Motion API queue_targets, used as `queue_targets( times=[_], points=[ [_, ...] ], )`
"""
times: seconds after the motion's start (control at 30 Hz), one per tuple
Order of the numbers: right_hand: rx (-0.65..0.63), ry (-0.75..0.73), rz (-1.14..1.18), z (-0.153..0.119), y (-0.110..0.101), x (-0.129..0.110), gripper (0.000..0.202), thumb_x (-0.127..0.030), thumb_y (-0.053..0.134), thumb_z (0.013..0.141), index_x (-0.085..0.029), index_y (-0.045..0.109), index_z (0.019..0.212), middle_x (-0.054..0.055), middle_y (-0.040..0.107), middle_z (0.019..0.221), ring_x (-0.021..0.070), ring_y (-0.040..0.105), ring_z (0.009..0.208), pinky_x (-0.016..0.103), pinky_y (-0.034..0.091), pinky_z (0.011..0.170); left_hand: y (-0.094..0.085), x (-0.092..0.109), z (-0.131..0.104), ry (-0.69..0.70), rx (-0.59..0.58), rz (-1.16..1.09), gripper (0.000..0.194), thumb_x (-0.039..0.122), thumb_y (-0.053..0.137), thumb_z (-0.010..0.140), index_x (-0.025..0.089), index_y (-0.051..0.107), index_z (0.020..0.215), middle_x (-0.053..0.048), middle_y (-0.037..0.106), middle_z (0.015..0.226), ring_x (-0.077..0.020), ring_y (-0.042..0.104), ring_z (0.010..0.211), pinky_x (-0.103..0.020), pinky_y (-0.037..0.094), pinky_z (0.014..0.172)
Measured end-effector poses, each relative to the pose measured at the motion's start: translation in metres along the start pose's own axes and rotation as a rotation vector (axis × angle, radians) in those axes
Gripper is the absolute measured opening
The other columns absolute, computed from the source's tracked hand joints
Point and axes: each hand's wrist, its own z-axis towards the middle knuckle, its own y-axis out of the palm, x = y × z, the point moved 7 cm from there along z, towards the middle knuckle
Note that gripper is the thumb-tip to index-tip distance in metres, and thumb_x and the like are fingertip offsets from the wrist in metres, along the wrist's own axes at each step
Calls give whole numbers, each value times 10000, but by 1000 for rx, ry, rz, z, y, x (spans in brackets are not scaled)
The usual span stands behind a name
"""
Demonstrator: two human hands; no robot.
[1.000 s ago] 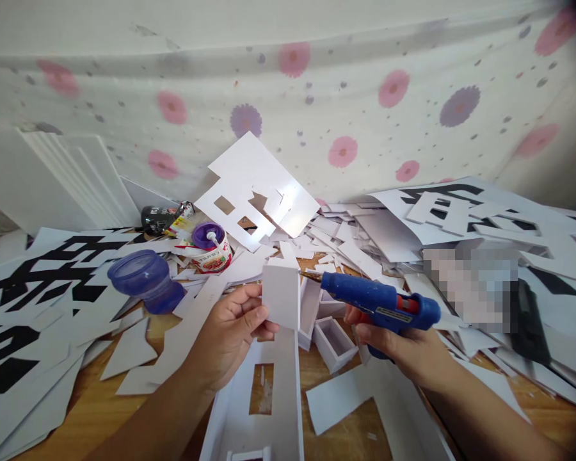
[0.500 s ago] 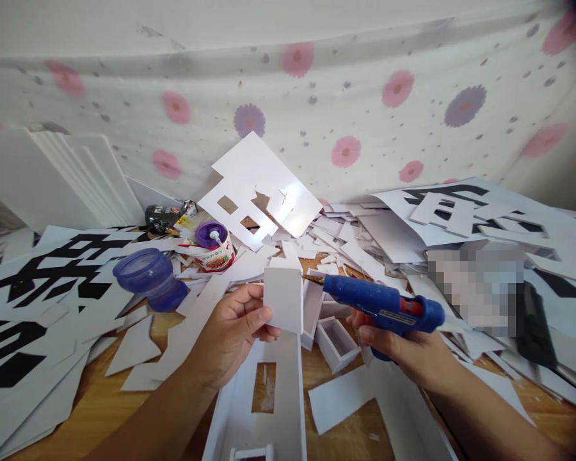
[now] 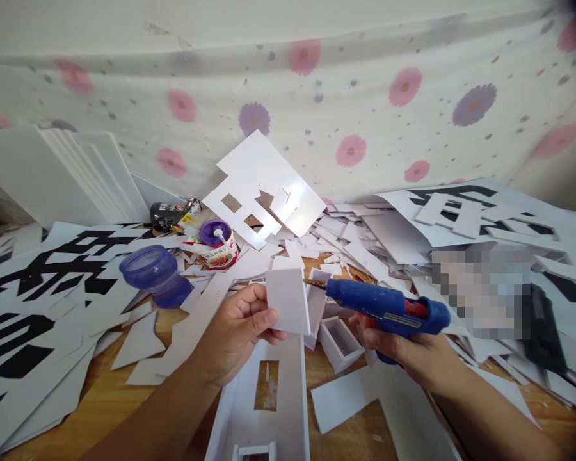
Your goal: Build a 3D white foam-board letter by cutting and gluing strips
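Note:
My left hand (image 3: 244, 320) is closed around the left edge of a small white foam-board box (image 3: 287, 299), thumb on its near face. In my right hand (image 3: 393, 342) is a blue hot glue gun (image 3: 384, 306), its metal nozzle pointing left at the upper right edge of the box. Whether the nozzle touches the edge I cannot tell. Below my hands lies a long white tray-like piece (image 3: 290, 397) with a rectangular cutout. Just right of the held box, a small open white box (image 3: 338, 344) rests on the wooden table (image 3: 360, 435).
A purple translucent cup-like container (image 3: 156, 275) lies tilted on the left, near a paper tub (image 3: 219, 250) with a purple lid. White offcuts (image 3: 350, 240) cover the back. Printed sheets (image 3: 67, 275) lie at left. A cutout panel (image 3: 264, 186) leans against the flowered curtain (image 3: 350, 115).
The glue gun's nozzle has moved slightly down along the box's right edge. The box is turned a little. The whole view has shifted slightly.

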Motion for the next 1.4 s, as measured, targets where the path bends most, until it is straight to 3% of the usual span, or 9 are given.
queue_targets(
  times=[0.47,0.9,1.17,1.4],
  points=[
    [-97,-72,36,3,4,-3,267,-444,644,836,-201,646,724,1,546,664,132,509,593,255,463,540,-1,2,0,17,20,-18,325,360,793,728,167,644,943,-67,717,820,-145,655,646,-211,494,575],
    [-101,-90,14,4,3,-3,222,-439,673,807,-240,686,709,23,587,668,163,550,608,288,496,559,-8,-3,1,31,32,-44,268,328,776,763,178,638,937,-40,715,803,-117,652,626,-190,490,581],
    [-147,-117,-16,2,4,-1,163,-389,653,837,-241,712,870,33,645,764,178,584,681,287,511,595,-9,-1,2,47,49,-81,251,317,776,769,185,637,932,-23,712,772,-114,650,618,-189,493,572],
    [-92,-125,-25,0,1,2,146,-338,688,812,-246,683,925,21,662,795,182,621,712,295,541,645,-10,2,2,39,74,-91,296,320,793,742,177,634,947,-49,722,833,-145,670,662,-217,516,587]
  ],
)
